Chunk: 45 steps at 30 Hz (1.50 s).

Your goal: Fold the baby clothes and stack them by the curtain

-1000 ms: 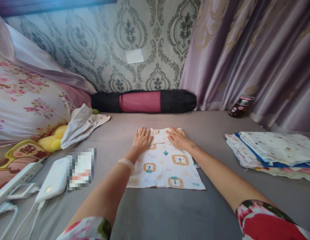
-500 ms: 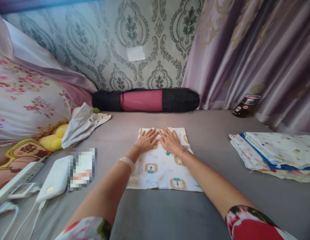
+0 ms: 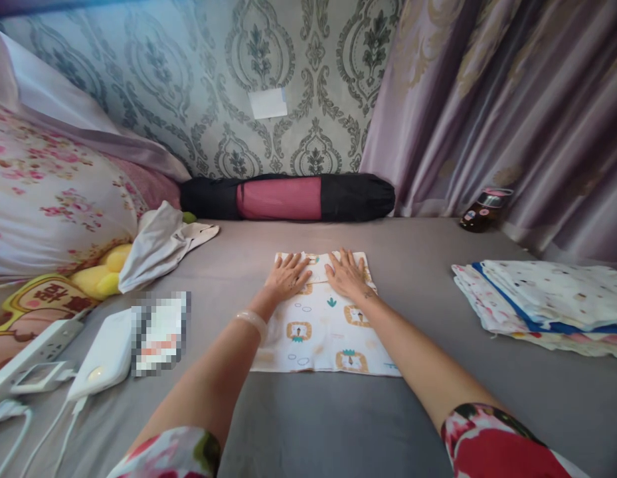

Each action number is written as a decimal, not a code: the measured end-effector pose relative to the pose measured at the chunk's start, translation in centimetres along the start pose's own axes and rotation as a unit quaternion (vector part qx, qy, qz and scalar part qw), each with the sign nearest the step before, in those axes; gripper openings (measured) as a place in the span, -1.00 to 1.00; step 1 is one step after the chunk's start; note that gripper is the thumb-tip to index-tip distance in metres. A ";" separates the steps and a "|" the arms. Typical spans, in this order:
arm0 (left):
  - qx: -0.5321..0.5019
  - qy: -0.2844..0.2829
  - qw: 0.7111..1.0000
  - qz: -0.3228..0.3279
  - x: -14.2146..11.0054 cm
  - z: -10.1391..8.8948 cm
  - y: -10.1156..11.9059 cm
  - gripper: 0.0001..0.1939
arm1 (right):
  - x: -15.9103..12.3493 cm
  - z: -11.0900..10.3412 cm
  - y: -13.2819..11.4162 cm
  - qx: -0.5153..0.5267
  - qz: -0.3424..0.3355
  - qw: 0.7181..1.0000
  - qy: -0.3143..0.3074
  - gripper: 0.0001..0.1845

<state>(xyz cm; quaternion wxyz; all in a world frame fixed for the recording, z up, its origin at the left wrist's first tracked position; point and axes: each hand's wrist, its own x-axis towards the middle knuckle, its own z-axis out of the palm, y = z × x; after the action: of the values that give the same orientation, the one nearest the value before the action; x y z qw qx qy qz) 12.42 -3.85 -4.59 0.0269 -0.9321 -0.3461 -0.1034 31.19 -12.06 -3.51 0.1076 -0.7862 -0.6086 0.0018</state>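
Observation:
A small white cloth with a lion print (image 3: pixel 322 328) lies flat on the grey bed sheet (image 3: pixel 338 425) in front of me, its far edge folded over. My left hand (image 3: pixel 289 276) rests flat on the folded far part, fingers stretched out. My right hand (image 3: pixel 345 272) lies flat beside it, a small gap between the two. Both palms press on the cloth and hold nothing. A pale bangle (image 3: pixel 253 323) sits on my left wrist.
A stack of folded printed cloths (image 3: pixel 547 299) lies at the right. A black and pink roll bag (image 3: pixel 288 198) lies along the wall. A jar (image 3: pixel 485 209) stands by the curtain. Left: pillows, a grey garment (image 3: pixel 161 245), a yellow toy, a power strip and chargers (image 3: pixel 96 355).
My hands came together at the cloth's middle half a second ago and have now drawn slightly apart along the folded far edge. The cloth has stayed in place.

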 end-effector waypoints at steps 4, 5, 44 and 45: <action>-0.006 -0.010 1.000 -0.009 0.2 0.1 -0.1 -0.44 | -0.2 0.5 -0.1 -0.008 -0.003 1.000 0.011 -0.42; -0.009 -0.009 1.000 -0.010 0.1 0.1 -0.1 -0.44 | -0.2 0.4 -0.2 -0.009 -0.001 1.000 0.009 -0.43; -0.096 0.018 0.929 -0.358 -5.6 -4.6 0.3 -0.46 | -4.9 -3.8 7.3 0.404 0.291 0.867 -0.023 -0.80; -0.101 0.012 0.928 -0.357 -6.1 -4.7 0.3 -0.47 | -5.0 -3.8 7.2 0.374 0.289 0.881 -0.030 -0.77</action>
<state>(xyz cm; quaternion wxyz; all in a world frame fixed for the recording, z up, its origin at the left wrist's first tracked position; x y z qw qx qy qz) 7.26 -8.52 -1.30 -0.1023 -0.7432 -0.6435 -0.1518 37.30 -19.15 -1.66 0.3700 -0.8280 -0.3118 0.2833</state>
